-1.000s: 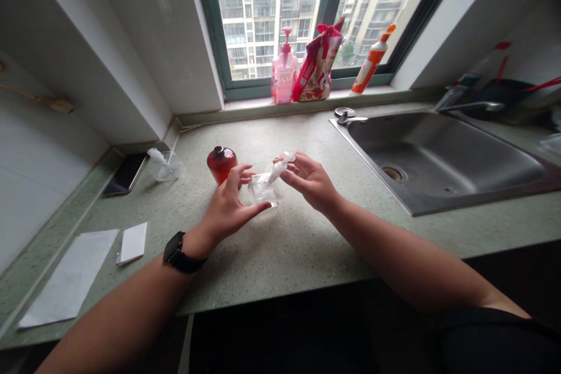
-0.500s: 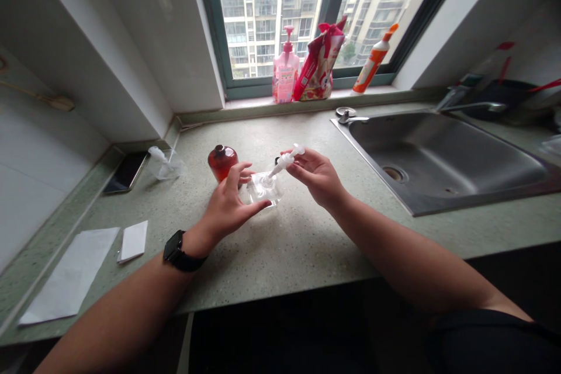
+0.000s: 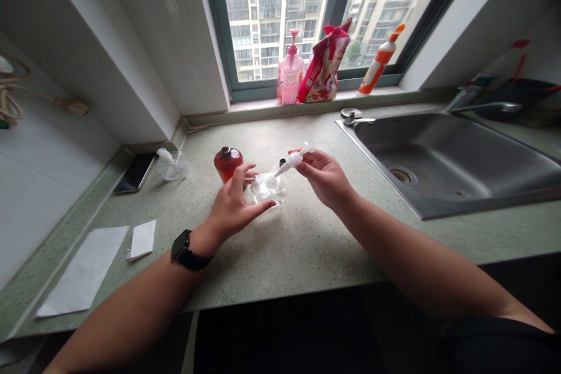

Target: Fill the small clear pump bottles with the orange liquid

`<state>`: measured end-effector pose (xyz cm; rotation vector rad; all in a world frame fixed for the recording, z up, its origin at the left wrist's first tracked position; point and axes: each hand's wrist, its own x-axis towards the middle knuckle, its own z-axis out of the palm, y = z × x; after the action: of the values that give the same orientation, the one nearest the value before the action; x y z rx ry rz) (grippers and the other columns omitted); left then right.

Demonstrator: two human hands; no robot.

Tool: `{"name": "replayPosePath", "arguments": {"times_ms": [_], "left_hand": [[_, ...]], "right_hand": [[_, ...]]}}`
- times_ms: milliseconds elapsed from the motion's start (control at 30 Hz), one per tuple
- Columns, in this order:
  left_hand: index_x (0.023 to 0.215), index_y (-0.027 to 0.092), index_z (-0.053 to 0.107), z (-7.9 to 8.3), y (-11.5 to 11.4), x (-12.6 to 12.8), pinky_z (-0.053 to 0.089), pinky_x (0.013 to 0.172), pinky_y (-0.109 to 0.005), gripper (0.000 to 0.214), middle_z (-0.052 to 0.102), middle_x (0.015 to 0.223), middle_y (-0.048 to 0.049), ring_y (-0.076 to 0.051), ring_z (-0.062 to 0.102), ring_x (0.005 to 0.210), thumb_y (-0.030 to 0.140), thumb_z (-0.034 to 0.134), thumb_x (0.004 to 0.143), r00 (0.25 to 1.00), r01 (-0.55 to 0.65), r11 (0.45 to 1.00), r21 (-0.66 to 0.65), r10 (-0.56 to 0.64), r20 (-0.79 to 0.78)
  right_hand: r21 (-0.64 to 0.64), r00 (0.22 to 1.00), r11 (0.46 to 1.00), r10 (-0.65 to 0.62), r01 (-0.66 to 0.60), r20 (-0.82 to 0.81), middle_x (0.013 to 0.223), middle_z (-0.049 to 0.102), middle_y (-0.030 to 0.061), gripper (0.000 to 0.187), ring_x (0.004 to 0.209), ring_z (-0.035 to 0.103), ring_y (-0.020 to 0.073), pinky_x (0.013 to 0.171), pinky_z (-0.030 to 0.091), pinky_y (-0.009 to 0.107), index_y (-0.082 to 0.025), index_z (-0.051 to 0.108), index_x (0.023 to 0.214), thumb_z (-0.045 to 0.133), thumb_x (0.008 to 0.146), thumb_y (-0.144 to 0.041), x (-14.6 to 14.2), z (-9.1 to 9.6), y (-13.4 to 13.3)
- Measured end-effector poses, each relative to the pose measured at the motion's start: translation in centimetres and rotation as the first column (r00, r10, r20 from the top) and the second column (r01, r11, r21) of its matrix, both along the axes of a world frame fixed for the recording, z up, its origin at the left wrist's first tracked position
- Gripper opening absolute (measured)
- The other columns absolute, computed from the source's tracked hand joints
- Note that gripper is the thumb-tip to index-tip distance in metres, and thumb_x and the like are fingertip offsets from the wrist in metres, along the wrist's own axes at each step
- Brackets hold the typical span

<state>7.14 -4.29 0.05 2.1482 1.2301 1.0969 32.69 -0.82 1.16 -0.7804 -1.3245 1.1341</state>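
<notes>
My left hand (image 3: 232,207) wraps around a small square clear glass bottle (image 3: 268,190), its fingertips against the near and left sides. My right hand (image 3: 325,178) pinches a white pump dispenser (image 3: 294,159) between thumb and fingers. The pump slants down to the left, its lower end at the bottle's mouth. A dark red glass bottle (image 3: 228,163) stands just behind my left fingers, with no visible contact. A black watch (image 3: 186,250) sits on my left wrist.
A second clear bottle with a white pump (image 3: 172,165) lies left on the speckled green countertop (image 3: 280,257), near a phone (image 3: 135,172) and white papers (image 3: 85,272). A steel sink (image 3: 456,163) lies right. Pink soap (image 3: 290,64), a red pouch (image 3: 323,64) and an orange-capped bottle (image 3: 379,59) stand on the windowsill.
My right hand has drawn the pump up and to the right, and the pump now tilts further over. The left hand and bottle stay in place, while the whole view drifts slightly.
</notes>
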Motion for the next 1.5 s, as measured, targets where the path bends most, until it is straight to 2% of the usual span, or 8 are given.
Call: {"name": "replayPosePath", "arguments": {"times_ms": [167,467,733,1033,1300,1400,1500], "left_hand": [[0.153,0.027,0.046,0.0,0.0,0.0,0.064,0.105,-0.056,0.091,0.075,0.135,-0.0142,-0.034,0.077,0.122,0.052,0.097,0.081,1.0,-0.004,1.0,-0.013,0.004,0.007],[0.152,0.029,0.047,-0.1,0.0,-0.1,0.065,0.104,-0.055,0.091,0.076,0.134,-0.013,-0.033,0.078,0.119,0.053,0.097,0.081,1.0,-0.004,1.0,0.005,0.004,0.016],[0.152,0.028,0.047,0.1,0.0,-0.1,0.064,0.104,-0.055,0.091,0.075,0.135,-0.0134,-0.032,0.078,0.119,0.054,0.097,0.081,1.0,-0.008,1.0,-0.008,0.009,0.013],[0.153,0.027,0.047,0.1,0.0,-0.1,0.065,0.104,-0.054,0.091,0.075,0.135,-0.0135,-0.032,0.078,0.119,0.054,0.097,0.081,1.0,-0.012,1.0,-0.008,0.013,0.015],[0.153,0.027,0.047,0.1,0.0,0.0,0.064,0.107,-0.055,0.091,0.075,0.135,-0.0128,-0.031,0.078,0.118,0.054,0.097,0.081,1.0,-0.02,1.0,-0.005,0.02,0.02],[0.152,0.028,0.047,0.1,0.0,0.0,0.065,0.107,-0.055,0.091,0.075,0.134,-0.0125,-0.031,0.078,0.118,0.053,0.097,0.08,1.0,-0.02,1.0,0.009,0.02,0.023],[0.152,0.029,0.047,0.1,0.0,0.0,0.065,0.107,-0.055,0.09,0.075,0.134,-0.0122,-0.031,0.078,0.118,0.052,0.097,0.081,0.999,-0.012,1.0,0.022,0.012,0.033]], "right_hand": [[0.029,1.0,1.0,-0.001,0.001,-0.015,0.117,0.08,0.0,0.039,0.113,0.073,0.0229,0.105,0.059,0.045,-0.036,0.083,0.107,0.096,0.079,-0.058,0.1,-0.1,0.0],[0.035,1.0,0.999,-0.005,0.005,0.009,0.116,0.078,0.0017,0.044,0.113,0.073,0.0245,0.105,0.061,0.048,-0.034,0.082,0.106,0.096,0.075,-0.063,0.1,0.0,0.1],[0.034,0.999,0.999,0.035,-0.034,-0.027,0.115,0.079,0.0012,0.04,0.112,0.073,0.0243,0.106,0.06,0.048,-0.035,0.084,0.105,0.098,0.075,-0.057,0.2,0.1,0.0],[-0.015,1.0,1.0,-0.007,0.007,-0.029,0.114,0.081,0.0014,0.044,0.108,0.072,0.0241,0.103,0.06,0.048,-0.035,0.084,0.107,0.098,0.074,-0.06,0.3,0.1,0.3],[-0.132,0.986,0.991,0.007,-0.029,-0.166,0.122,0.081,0.0006,0.037,0.104,0.071,0.0201,0.094,0.06,0.039,-0.033,0.083,0.094,0.101,0.071,-0.055,1.0,0.3,1.0],[-0.183,0.978,0.983,-0.033,-0.005,-0.206,0.115,0.081,-0.0002,0.039,0.098,0.071,0.019,0.091,0.06,0.037,-0.035,0.083,0.099,0.101,0.07,-0.055,1.9,0.3,1.7],[-0.181,0.977,0.982,-0.089,0.053,-0.194,0.104,0.079,-0.0014,0.042,0.094,0.071,0.0186,0.092,0.06,0.037,-0.036,0.082,0.1,0.102,0.068,-0.055,3.0,0.1,2.9]]}}
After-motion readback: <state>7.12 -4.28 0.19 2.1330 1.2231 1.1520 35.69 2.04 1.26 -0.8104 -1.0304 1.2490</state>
